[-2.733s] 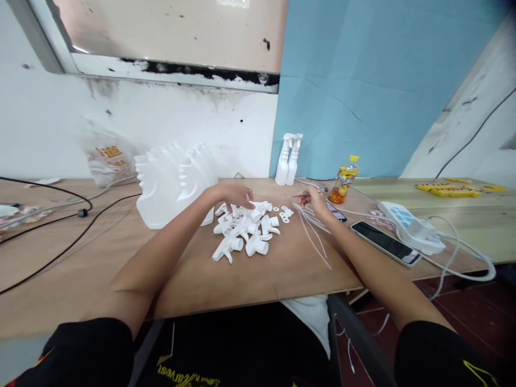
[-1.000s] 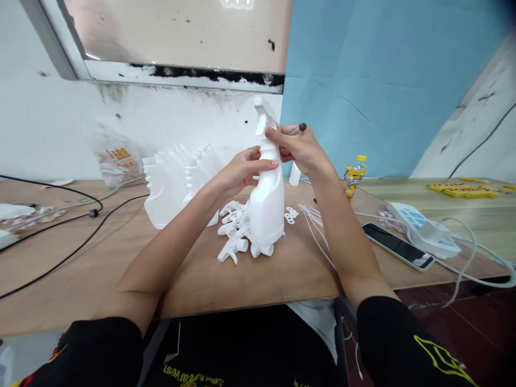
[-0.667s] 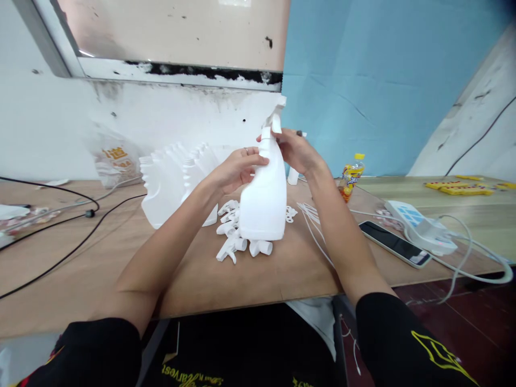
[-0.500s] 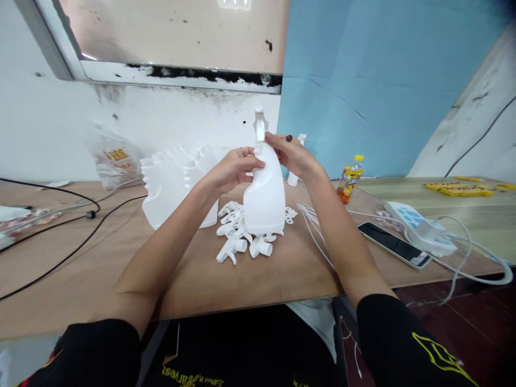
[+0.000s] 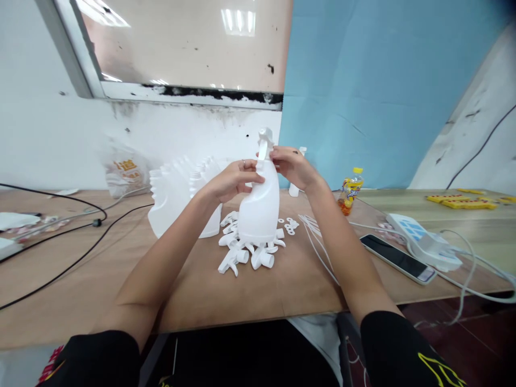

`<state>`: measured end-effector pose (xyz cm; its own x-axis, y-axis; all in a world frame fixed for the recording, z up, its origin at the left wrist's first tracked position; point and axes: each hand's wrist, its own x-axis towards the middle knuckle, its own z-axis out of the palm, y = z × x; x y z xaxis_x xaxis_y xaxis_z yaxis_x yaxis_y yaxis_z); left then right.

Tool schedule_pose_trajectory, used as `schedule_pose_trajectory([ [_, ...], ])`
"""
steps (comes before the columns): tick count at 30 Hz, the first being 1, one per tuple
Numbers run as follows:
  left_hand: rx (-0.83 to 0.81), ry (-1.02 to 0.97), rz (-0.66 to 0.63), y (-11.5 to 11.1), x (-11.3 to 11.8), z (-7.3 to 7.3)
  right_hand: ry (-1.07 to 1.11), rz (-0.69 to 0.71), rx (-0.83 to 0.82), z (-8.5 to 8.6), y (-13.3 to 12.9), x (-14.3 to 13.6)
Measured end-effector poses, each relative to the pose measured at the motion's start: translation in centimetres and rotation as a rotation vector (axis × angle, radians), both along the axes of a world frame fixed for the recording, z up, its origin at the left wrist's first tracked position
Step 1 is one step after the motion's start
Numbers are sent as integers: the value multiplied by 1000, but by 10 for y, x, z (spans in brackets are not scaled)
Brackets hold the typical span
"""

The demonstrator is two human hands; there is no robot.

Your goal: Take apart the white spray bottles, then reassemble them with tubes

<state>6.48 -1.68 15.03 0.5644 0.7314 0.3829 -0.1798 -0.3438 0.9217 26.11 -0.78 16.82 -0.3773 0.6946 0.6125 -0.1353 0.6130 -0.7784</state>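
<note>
Seemingly mid-fastening, left hand clamps the curved white plastic bottle, right hand the white plastic trigger head above: twist firmly.

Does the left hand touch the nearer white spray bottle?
Touching. The head view shows the left hand with its thumb lying on the upper part of the nearer white spray bottle.

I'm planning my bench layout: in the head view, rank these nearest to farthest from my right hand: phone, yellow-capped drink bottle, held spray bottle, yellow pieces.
1. Held spray bottle: touching the right hand.
2. Drink bottle: right of the hand.
3. Phone: right foreground.
4. Yellow pieces: far right.
</note>
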Motion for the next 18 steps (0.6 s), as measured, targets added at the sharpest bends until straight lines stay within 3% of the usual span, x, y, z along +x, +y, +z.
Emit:
schedule_pose_trajectory([
  [6,-18,2,-18,-2,-6,2,-4,-36,-17,-1,-1,3],
  [11,-98,30,-109,-11,-10,8,115,101,37,3,-3,4],
  [14,-161,118,-169,-22,-24,6,214,3,82,13,-10,17],
  [16,-153,161,-75,-34,-43,2,268,-115,99,21,-17,34],
  [18,-87,186,140,-49,-70,-2,331,-200,112,27,-23,56],
])
